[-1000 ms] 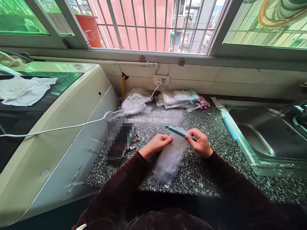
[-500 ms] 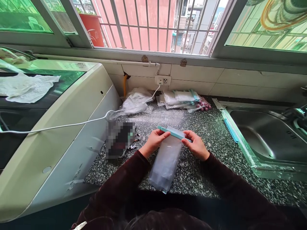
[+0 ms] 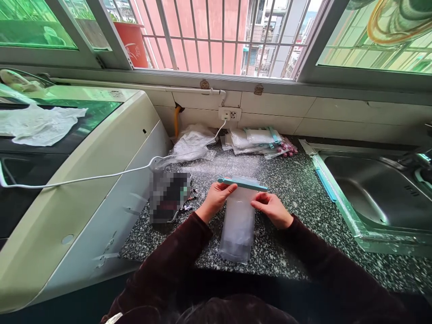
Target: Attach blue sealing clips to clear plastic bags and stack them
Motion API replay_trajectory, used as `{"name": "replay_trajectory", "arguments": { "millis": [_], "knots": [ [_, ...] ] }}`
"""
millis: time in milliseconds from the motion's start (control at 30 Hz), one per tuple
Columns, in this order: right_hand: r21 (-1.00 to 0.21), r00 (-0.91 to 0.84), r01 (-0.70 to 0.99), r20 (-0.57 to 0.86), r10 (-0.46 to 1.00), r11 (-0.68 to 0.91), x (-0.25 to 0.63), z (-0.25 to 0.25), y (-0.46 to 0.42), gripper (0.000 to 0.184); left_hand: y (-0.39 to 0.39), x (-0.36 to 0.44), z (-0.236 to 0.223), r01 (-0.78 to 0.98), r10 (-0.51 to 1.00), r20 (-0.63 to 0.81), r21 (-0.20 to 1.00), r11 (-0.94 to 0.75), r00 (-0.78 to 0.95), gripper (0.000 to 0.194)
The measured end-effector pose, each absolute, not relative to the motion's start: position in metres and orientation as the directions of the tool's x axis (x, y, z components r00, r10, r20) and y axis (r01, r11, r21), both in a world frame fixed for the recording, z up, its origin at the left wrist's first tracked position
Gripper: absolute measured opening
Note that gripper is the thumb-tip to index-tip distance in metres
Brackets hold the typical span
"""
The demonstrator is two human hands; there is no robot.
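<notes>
A clear plastic bag (image 3: 239, 225) hangs in front of me over the speckled counter. Across its upper end lies a long turquoise bag clip (image 3: 249, 185), with a short strip of the bag sticking out above it. Thumb and fingers of my left hand (image 3: 218, 199) are closed on the clip near its left end. Lower down, my right hand (image 3: 272, 209) pinches the bag's right edge, just below the clip. The clip's right end is free of my fingers.
Flat packed bags with turquoise and pink clips (image 3: 256, 140) lie by the wall, beside crumpled plastic bags (image 3: 194, 140). A pixelated dark object (image 3: 169, 198) is left of my hands. A white cable (image 3: 101, 177) crosses from the socket (image 3: 230, 114). The sink (image 3: 364, 189) is at right.
My right hand has left the clip's right end and moved down to the bag's edge. The bag now hangs straighter, its lower end shifted right and slightly up.
</notes>
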State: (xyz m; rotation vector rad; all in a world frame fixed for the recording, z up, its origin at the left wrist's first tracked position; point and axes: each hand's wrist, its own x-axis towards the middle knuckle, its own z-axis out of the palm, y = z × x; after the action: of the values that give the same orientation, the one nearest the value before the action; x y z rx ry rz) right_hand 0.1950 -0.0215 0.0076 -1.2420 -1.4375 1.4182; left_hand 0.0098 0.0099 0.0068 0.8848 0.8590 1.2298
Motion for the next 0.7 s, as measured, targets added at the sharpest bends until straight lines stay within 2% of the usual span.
{"name": "replay_trajectory", "arguments": {
  "millis": [267,367,433,533,600,700],
  "knots": [
    [-0.981,-0.145,0.196,-0.026,0.989,0.003,0.197,0.000,-0.018,0.035,0.012,0.009,0.001,-0.442,0.989,-0.053,0.890,0.111,0.141,0.034],
    [-0.940,0.002,0.317,0.135,0.991,0.128,0.204,-0.005,-0.014,0.039,0.012,0.009,0.003,-0.427,0.989,-0.064,0.897,0.116,0.134,0.036],
    [-0.830,0.040,0.487,0.332,0.942,0.272,0.208,-0.006,-0.012,0.040,0.012,0.010,0.004,-0.418,0.987,-0.083,0.899,0.134,0.138,0.037],
    [-0.539,-0.080,0.681,0.618,0.782,0.495,0.212,-0.003,-0.010,0.024,0.012,0.011,0.003,-0.409,0.983,-0.101,0.899,0.157,0.154,0.039],
    [-0.338,-0.190,0.749,0.714,0.674,0.570,0.213,0.000,-0.010,0.012,0.012,0.011,0.001,-0.400,0.981,-0.101,0.903,0.160,0.164,0.040],
    [-0.112,-0.311,0.811,0.750,0.584,0.575,0.213,0.002,-0.008,0.010,0.015,0.011,-0.004,-0.382,0.982,-0.088,0.913,0.147,0.168,0.041]
  ]
}}
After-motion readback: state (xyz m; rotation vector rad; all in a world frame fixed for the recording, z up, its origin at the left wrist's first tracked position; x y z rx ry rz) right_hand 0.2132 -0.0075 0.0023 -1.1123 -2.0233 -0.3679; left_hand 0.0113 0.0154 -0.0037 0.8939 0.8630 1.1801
